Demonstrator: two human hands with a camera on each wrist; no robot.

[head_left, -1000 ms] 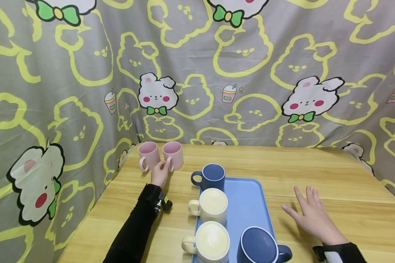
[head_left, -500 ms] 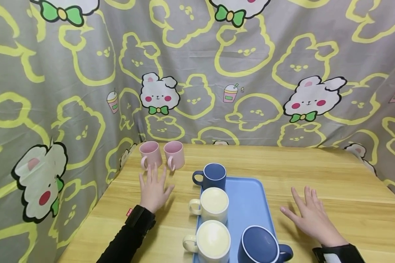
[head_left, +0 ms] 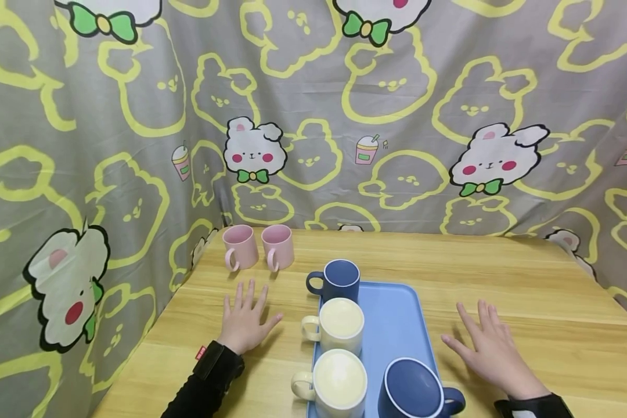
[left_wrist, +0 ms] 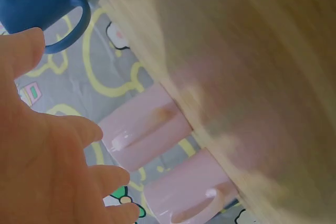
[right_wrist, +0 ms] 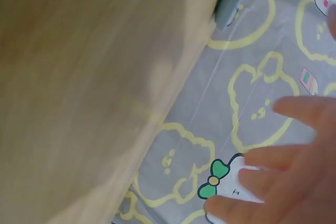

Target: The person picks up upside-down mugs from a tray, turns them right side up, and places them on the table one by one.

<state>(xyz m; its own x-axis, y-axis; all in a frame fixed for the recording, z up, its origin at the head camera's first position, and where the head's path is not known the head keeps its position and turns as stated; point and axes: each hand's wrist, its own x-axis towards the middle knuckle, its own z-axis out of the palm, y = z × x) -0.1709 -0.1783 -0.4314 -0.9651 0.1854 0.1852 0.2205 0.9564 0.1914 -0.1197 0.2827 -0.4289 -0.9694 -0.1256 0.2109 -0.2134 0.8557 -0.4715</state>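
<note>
Two pink mugs, a left one [head_left: 241, 248] and a right one [head_left: 278, 248], stand side by side at the table's back left, handles toward me. My left hand [head_left: 244, 325] is just in front of them with fingers spread, holding nothing; the left wrist view shows the pink mugs [left_wrist: 144, 129] beyond its fingertips. On the left side of a blue tray [head_left: 392, 313] stand a dark blue mug [head_left: 339, 278] and two cream mugs, a middle one [head_left: 339, 325] and a near one [head_left: 339, 380]. Another dark blue mug [head_left: 413, 389] occupies its near right. My right hand [head_left: 493, 351], fingers spread, is right of the tray, holding nothing.
A wooden table [head_left: 501, 267] carries everything. Grey curtain [head_left: 313, 98] with yellow outlines and cartoon rabbits closes off the back and both sides. The near blue mug's handle sticks out past the tray's right edge.
My left hand has left the right pink mug's handle, drawn back toward me and spread its fingers. Both pink mugs stay in place. The right hand has barely shifted.
</note>
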